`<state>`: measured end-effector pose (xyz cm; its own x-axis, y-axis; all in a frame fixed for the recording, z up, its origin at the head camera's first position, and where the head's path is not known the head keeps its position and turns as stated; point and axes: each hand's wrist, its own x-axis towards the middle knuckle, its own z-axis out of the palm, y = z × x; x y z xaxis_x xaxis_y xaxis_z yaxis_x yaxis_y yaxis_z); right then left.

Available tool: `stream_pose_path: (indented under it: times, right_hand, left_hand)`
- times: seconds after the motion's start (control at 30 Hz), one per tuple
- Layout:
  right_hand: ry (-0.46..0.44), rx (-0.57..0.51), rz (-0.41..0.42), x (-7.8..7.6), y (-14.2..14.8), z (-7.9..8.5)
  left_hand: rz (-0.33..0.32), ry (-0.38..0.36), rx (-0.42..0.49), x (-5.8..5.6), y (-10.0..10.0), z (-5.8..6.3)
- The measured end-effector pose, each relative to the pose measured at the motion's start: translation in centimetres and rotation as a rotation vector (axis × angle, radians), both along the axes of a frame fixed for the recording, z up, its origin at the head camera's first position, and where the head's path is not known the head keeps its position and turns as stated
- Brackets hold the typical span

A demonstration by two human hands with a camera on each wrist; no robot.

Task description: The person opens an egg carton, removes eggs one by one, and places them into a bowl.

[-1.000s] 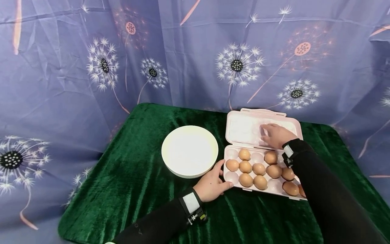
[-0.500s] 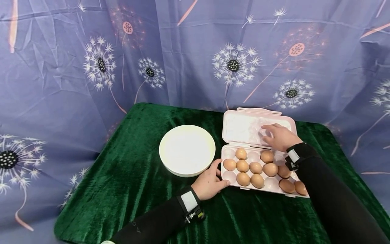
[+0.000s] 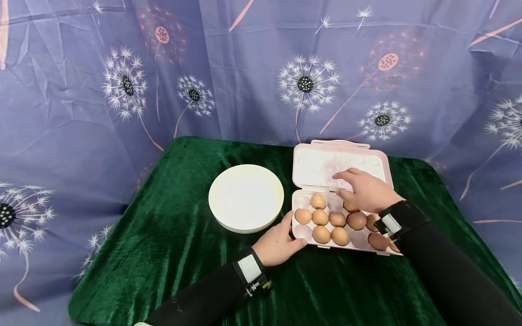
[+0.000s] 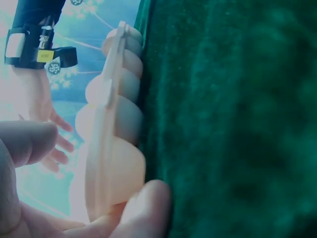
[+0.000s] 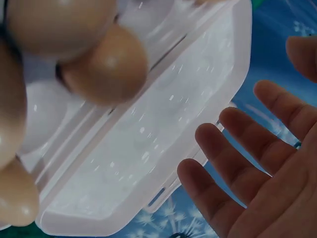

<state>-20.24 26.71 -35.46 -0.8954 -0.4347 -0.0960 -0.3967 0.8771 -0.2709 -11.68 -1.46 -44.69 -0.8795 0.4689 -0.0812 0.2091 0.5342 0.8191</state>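
Observation:
A pale pink egg carton [image 3: 358, 237] lies with its lid [image 3: 316, 165] tipped back; brown eggs [image 3: 320, 217] fill many of its cups and some cups are bare. My left hand [image 3: 277, 246] holds the carton's near left corner, thumb on the front edge and fingers along the left end. The left wrist view shows a fingertip [image 4: 148, 203] right against a cup's outer wall. Spread above the carton, between lid and eggs, is my right hand [image 3: 363, 190], its fingers extended with nothing in them. It hides part of the right-hand eggs; the right wrist view shows its fingers [image 5: 218, 163] apart.
To the carton's left stands a round white dish [image 3: 246, 198], its rim close to my left hand. A green velvet cloth [image 3: 163, 253] covers the table. Behind hangs a purple curtain [image 3: 253, 90] with dandelion prints.
My right hand has moved left and nearer over the carton, from the lid toward the egg rows. My left hand stays at the carton's corner. The whole view shifts slightly.

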Motion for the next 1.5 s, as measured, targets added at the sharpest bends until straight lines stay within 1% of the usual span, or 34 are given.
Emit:
stream_pose_path:
  times: [0.1,0.2,0.33,0.43,0.53,0.6,0.67,0.8,0.97,1.1,1.27,1.37,1.5]
  right_hand:
    - [0.004,-0.001,0.03,0.4,-0.8,0.0]
    - [0.011,0.001,0.049,0.6,-1.3,-0.3]
    - [0.001,0.0,0.046,0.8,-1.9,-0.8]
    - [-0.019,0.004,0.035,1.0,-2.4,-1.2]
    - [-0.018,0.008,0.035,1.1,-2.9,-1.5]
    - [-0.001,0.01,0.042,1.0,-3.2,-1.9]
    - [0.02,0.011,0.065,1.0,-3.5,-2.2]
    - [0.027,0.014,0.111,1.0,-4.1,-2.7]
    - [0.039,0.023,0.144,0.9,-4.6,-3.0]
    - [0.054,0.031,0.143,0.7,-4.8,-3.2]
    - [0.046,0.042,0.144,0.1,-4.8,-3.5]
    - [0.042,0.045,0.161,-0.2,-4.8,-3.6]
    - [0.027,0.036,0.148,-0.2,-4.9,-3.6]
  left_hand:
    - [-0.014,0.058,-0.042,0.2,-0.3,0.9]
    - [-0.029,0.107,-0.077,0.4,-0.7,2.1]
    - [-0.05,0.145,-0.115,0.8,-1.4,4.0]
    - [-0.074,0.194,-0.135,0.9,-1.9,5.5]
    - [-0.094,0.279,-0.161,0.6,-2.1,6.9]
    - [-0.094,0.337,-0.179,0.1,-2.1,7.6]
    - [-0.089,0.376,-0.182,-0.5,-1.9,8.0]
    - [-0.082,0.408,-0.175,-1.5,-1.6,8.2]
    - [-0.073,0.4,-0.18,-2.6,-1.4,8.2]
    - [-0.052,0.383,-0.174,-3.4,-1.6,8.3]
    - [-0.05,0.374,-0.167,-3.6,-1.8,8.2]
    - [-0.054,0.368,-0.166,-3.6,-1.8,8.1]
    - [-0.054,0.358,-0.169,-3.6,-2.0,8.1]
